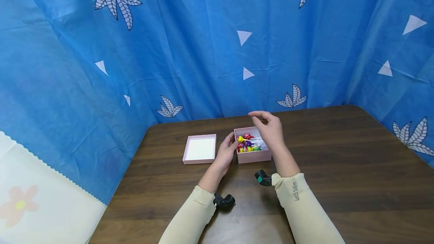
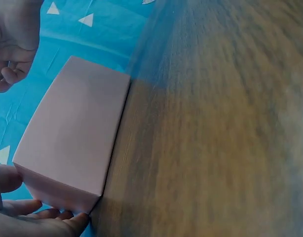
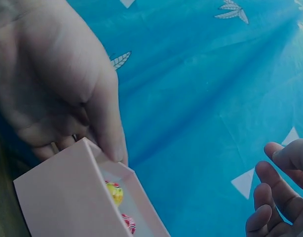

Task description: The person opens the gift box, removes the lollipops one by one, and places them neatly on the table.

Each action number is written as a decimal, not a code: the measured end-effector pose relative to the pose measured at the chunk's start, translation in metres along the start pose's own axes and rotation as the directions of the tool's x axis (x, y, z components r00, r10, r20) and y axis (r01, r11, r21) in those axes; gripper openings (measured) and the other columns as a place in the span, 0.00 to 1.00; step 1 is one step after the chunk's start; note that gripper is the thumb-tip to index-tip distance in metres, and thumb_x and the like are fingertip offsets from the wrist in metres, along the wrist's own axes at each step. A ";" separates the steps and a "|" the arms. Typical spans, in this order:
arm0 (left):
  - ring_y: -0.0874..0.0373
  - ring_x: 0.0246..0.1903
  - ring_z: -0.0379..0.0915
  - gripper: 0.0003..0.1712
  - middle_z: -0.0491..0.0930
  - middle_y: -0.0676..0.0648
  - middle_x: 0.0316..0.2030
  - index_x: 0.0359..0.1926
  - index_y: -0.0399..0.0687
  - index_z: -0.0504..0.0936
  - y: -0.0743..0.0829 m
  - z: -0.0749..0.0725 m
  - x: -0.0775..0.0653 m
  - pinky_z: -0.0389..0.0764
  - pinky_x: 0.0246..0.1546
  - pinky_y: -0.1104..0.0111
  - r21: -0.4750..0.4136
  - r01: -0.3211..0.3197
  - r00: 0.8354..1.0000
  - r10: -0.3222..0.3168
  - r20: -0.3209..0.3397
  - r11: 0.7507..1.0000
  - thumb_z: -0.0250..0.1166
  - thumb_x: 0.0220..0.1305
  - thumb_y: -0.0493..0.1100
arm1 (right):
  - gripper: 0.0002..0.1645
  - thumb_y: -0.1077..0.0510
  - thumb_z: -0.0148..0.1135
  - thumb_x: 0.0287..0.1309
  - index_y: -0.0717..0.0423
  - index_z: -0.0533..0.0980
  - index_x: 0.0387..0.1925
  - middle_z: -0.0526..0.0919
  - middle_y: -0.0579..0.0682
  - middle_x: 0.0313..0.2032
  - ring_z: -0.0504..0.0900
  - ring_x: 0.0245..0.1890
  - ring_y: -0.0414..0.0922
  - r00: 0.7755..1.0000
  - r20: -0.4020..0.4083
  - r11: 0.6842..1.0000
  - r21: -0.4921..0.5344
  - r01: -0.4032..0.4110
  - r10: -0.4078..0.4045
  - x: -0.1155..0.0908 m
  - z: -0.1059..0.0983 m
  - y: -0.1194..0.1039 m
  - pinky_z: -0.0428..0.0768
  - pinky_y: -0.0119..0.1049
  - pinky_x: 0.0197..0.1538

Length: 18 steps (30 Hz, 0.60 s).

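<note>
A pink box [image 1: 254,157] stands open on the table, with several wrapped lollipops [image 1: 248,144] in it. Their red, yellow, purple and green heads lie at the left, white sticks pointing right. My left hand [image 1: 224,155] holds the box's left wall, thumb at the rim and fingers along the outside; in the left wrist view its fingertips lie against the end of the box [image 2: 72,128]. Over the right side of the box hovers my right hand [image 1: 270,129], thumb and forefinger apart, nothing between them; it hides part of the box's far right corner.
To the left of the box lies a shallow pink lid [image 1: 200,149], its white inside facing up. The brown wooden table [image 1: 339,168] ends at a blue curtain [image 1: 203,48] behind. Black wrist cameras [image 1: 224,201] are strapped at both cuffs.
</note>
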<state>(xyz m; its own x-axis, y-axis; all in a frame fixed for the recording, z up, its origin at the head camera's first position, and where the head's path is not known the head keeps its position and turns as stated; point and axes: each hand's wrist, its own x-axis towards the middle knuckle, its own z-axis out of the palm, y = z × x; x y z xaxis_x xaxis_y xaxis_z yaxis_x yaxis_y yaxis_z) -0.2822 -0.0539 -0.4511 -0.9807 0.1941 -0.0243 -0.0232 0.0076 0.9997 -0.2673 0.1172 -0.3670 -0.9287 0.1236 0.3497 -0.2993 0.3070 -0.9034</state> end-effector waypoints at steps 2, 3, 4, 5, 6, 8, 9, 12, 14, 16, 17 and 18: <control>0.45 0.78 0.49 0.32 0.55 0.40 0.77 0.77 0.44 0.54 -0.001 -0.001 0.000 0.54 0.77 0.51 -0.006 0.005 1.000 -0.005 0.009 1.000 0.49 0.77 0.42 | 0.14 0.52 0.59 0.70 0.50 0.83 0.51 0.85 0.50 0.53 0.75 0.47 0.44 1.000 0.008 1.000 0.001 -0.015 0.015 0.001 0.001 0.002 0.76 0.24 0.43; 0.45 0.78 0.49 0.32 0.55 0.41 0.77 0.77 0.45 0.54 -0.001 -0.001 0.000 0.54 0.77 0.51 -0.010 0.008 1.000 -0.008 0.012 1.000 0.49 0.77 0.43 | 0.15 0.52 0.59 0.70 0.50 0.83 0.51 0.85 0.51 0.53 0.75 0.47 0.44 1.000 0.013 1.000 0.001 -0.019 0.019 0.001 0.001 0.003 0.76 0.23 0.44; 0.45 0.78 0.48 0.32 0.55 0.41 0.77 0.77 0.45 0.55 -0.002 -0.001 0.000 0.53 0.78 0.51 -0.014 0.007 1.000 -0.006 0.015 1.000 0.49 0.77 0.43 | 0.15 0.52 0.59 0.70 0.51 0.83 0.52 0.85 0.51 0.53 0.76 0.48 0.45 1.000 0.019 1.000 0.002 -0.024 0.024 0.001 0.002 0.004 0.76 0.22 0.44; 0.45 0.78 0.48 0.32 0.55 0.42 0.77 0.77 0.46 0.55 -0.003 -0.002 0.000 0.53 0.78 0.50 -0.018 0.006 1.000 -0.006 0.019 1.000 0.49 0.77 0.44 | 0.15 0.52 0.59 0.69 0.51 0.83 0.52 0.85 0.51 0.54 0.76 0.48 0.45 0.999 0.025 1.000 0.000 -0.028 0.028 0.001 0.002 0.005 0.76 0.22 0.44; 0.45 0.78 0.48 0.32 0.55 0.42 0.77 0.77 0.46 0.55 -0.004 -0.003 0.000 0.53 0.78 0.50 -0.020 0.004 1.000 -0.004 0.023 1.000 0.49 0.77 0.45 | 0.15 0.53 0.59 0.69 0.51 0.83 0.52 0.85 0.52 0.54 0.76 0.49 0.46 0.999 0.030 1.000 -0.002 -0.030 0.030 0.002 0.003 0.006 0.76 0.21 0.44; 0.46 0.78 0.48 0.32 0.55 0.42 0.77 0.77 0.47 0.56 -0.006 -0.005 0.001 0.52 0.78 0.50 -0.032 -0.001 1.000 0.002 0.031 0.999 0.49 0.77 0.46 | 0.15 0.53 0.60 0.69 0.51 0.83 0.52 0.84 0.52 0.54 0.77 0.50 0.47 0.999 0.036 1.000 -0.005 -0.024 0.024 0.003 0.006 0.008 0.75 0.20 0.45; 0.46 0.78 0.48 0.32 0.55 0.42 0.77 0.77 0.48 0.56 -0.007 -0.005 0.002 0.52 0.78 0.50 -0.042 0.000 0.999 0.001 0.033 0.999 0.49 0.77 0.46 | 0.15 0.54 0.60 0.68 0.51 0.83 0.53 0.84 0.53 0.54 0.78 0.50 0.48 0.999 0.039 1.000 -0.006 -0.017 0.017 0.004 0.007 0.010 0.75 0.20 0.45; 0.45 0.78 0.48 0.32 0.55 0.42 0.77 0.77 0.47 0.56 -0.011 -0.007 0.003 0.52 0.78 0.50 -0.073 -0.007 0.999 0.010 0.046 0.997 0.49 0.77 0.46 | 0.15 0.53 0.61 0.68 0.51 0.83 0.53 0.84 0.52 0.54 0.79 0.50 0.48 0.999 0.054 1.000 -0.016 0.001 0.000 0.005 0.013 0.015 0.76 0.20 0.45; 0.45 0.78 0.48 0.32 0.55 0.41 0.77 0.77 0.47 0.55 -0.012 -0.008 0.003 0.51 0.78 0.50 -0.089 -0.010 0.998 0.015 0.056 0.996 0.49 0.77 0.45 | 0.15 0.53 0.62 0.67 0.51 0.83 0.52 0.84 0.52 0.54 0.79 0.48 0.48 0.997 0.073 1.000 -0.022 0.003 -0.001 0.005 0.016 0.018 0.77 0.21 0.43; 0.45 0.78 0.47 0.32 0.54 0.40 0.77 0.77 0.45 0.55 -0.013 -0.008 0.002 0.51 0.78 0.50 -0.100 -0.018 0.998 0.025 0.064 0.995 0.49 0.77 0.44 | 0.15 0.53 0.62 0.67 0.50 0.83 0.52 0.84 0.52 0.54 0.79 0.46 0.48 0.996 0.093 1.000 -0.027 0.003 0.000 0.005 0.018 0.021 0.78 0.22 0.42; 0.45 0.78 0.47 0.32 0.54 0.40 0.77 0.77 0.45 0.55 -0.013 -0.008 0.002 0.51 0.78 0.51 -0.104 -0.018 0.997 0.026 0.068 0.994 0.49 0.77 0.43 | 0.15 0.53 0.62 0.67 0.50 0.83 0.52 0.85 0.52 0.53 0.79 0.45 0.48 0.995 0.101 1.000 -0.030 0.003 0.000 0.005 0.019 0.023 0.78 0.23 0.41; 0.45 0.78 0.47 0.32 0.54 0.40 0.77 0.77 0.45 0.54 -0.013 -0.008 0.002 0.51 0.78 0.50 -0.107 -0.022 0.997 0.030 0.071 0.994 0.49 0.77 0.44 | 0.15 0.53 0.62 0.67 0.50 0.83 0.52 0.85 0.52 0.53 0.79 0.45 0.48 0.994 0.107 1.000 -0.032 0.002 0.002 0.006 0.018 0.024 0.78 0.22 0.41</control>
<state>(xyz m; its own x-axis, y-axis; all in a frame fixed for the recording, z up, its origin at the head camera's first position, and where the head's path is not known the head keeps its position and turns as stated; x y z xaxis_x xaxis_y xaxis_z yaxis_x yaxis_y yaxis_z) -0.2854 -0.0614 -0.4638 -0.9647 0.2634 0.0054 -0.0222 -0.1015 0.9946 -0.2840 0.1081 -0.3916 -0.9473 0.0220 0.3195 -0.2939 0.3368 -0.8945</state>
